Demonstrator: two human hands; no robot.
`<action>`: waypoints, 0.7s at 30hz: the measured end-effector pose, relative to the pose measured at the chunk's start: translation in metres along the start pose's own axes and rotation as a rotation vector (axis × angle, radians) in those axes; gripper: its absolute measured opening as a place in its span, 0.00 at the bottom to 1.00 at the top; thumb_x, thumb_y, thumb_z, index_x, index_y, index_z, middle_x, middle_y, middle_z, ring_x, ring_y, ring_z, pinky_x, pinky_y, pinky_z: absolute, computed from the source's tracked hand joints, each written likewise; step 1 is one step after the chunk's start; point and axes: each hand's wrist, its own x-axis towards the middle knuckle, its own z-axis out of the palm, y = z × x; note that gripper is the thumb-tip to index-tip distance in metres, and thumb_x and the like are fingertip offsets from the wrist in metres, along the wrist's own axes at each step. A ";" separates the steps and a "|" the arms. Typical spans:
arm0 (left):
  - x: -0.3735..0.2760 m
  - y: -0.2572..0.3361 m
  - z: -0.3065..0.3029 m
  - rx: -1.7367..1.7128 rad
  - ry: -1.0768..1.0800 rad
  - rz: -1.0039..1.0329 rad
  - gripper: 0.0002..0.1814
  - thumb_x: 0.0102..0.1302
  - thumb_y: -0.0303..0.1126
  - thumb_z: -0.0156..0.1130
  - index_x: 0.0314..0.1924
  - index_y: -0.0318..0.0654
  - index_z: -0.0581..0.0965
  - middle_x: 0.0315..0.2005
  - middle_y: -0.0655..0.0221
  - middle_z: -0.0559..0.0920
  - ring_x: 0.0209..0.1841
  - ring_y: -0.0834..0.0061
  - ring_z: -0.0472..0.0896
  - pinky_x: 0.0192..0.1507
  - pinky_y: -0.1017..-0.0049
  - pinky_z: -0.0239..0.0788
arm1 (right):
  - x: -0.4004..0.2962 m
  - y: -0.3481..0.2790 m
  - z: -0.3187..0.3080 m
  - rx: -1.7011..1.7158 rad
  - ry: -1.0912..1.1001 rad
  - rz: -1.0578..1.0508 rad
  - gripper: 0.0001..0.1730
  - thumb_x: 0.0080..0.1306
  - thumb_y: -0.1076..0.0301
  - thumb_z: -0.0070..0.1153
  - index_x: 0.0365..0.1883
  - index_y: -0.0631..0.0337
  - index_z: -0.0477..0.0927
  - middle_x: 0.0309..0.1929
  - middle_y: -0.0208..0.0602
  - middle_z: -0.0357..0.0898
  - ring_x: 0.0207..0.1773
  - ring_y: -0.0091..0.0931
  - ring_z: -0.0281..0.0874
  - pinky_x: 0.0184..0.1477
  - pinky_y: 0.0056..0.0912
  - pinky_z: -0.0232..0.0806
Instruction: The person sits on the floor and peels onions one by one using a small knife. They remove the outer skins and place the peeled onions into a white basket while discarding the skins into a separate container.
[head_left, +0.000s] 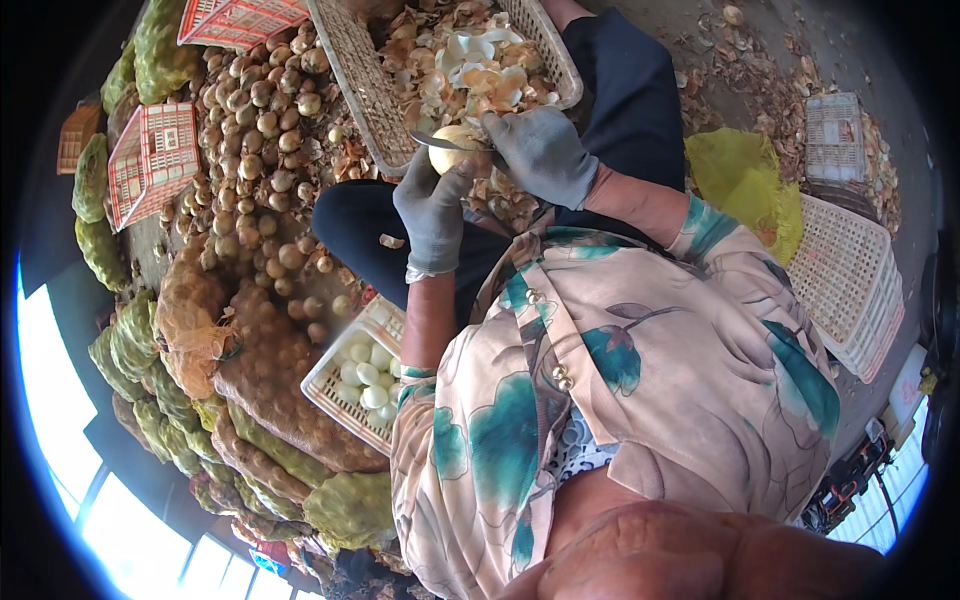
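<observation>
My left hand (433, 210), in a grey glove, holds a pale yellow onion (452, 159) from below. My right hand (541, 154), also gloved, grips a knife (442, 142) whose blade lies across the onion's upper side, its tip pointing left. Some dry skin shows at the onion's right end, by my right fingers. The knife's handle is hidden in my right hand. Just beyond the hands stands a plastic crate (352, 82) with onion peelings (480, 64) in it. A scrap of onion skin (391, 241) rests on my left trouser leg.
Unpeeled onions (259, 120) lie heaped at left. A white crate (322, 384) of peeled onions (367, 373) stands by my left elbow, near filled mesh sacks (262, 360). At right are a yellow mesh bag (739, 172), an upturned crate (844, 270) and scattered skins (739, 56).
</observation>
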 end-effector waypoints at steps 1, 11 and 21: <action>-0.001 -0.002 -0.003 -0.070 -0.020 -0.045 0.32 0.68 0.40 0.72 0.62 0.23 0.76 0.49 0.63 0.85 0.47 0.74 0.83 0.48 0.76 0.74 | -0.004 0.005 0.003 -0.014 0.000 -0.011 0.27 0.60 0.69 0.63 0.59 0.64 0.76 0.30 0.34 0.77 0.31 0.37 0.79 0.35 0.43 0.68; -0.012 -0.006 -0.011 -0.274 -0.146 -0.250 0.34 0.71 0.49 0.67 0.62 0.25 0.75 0.54 0.58 0.83 0.52 0.67 0.82 0.46 0.67 0.74 | -0.012 0.025 0.005 0.039 0.029 -0.103 0.26 0.62 0.70 0.61 0.59 0.63 0.76 0.32 0.34 0.78 0.33 0.36 0.79 0.37 0.42 0.68; -0.018 -0.015 -0.018 -0.244 -0.090 -0.227 0.39 0.71 0.50 0.67 0.64 0.18 0.71 0.55 0.51 0.82 0.56 0.61 0.83 0.57 0.63 0.78 | -0.005 0.070 0.014 0.012 -0.175 0.362 0.17 0.70 0.62 0.62 0.54 0.60 0.81 0.31 0.33 0.83 0.36 0.36 0.85 0.35 0.35 0.74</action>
